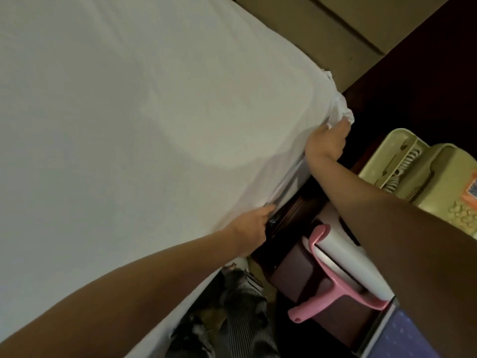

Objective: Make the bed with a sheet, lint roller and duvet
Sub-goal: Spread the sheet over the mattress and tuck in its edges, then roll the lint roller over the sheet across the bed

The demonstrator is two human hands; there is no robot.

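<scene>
A white sheet (134, 120) covers the mattress and fills the left and middle of the head view. My right hand (327, 143) grips a bunched corner of the sheet at the mattress's right corner. My left hand (251, 228) presses on the sheet's edge lower down the same side, its fingers pushed down between mattress and dark bed frame. A lint roller (343, 277) with a pink handle and a white roll lies on the bedside table to the right, partly under my right forearm. No duvet is in view.
A beige telephone (423, 174) stands on the dark wooden bedside table (322, 301) at the right. Striped cloth (242, 313) shows in the narrow gap between bed and table. A beige padded headboard (322, 29) runs along the top.
</scene>
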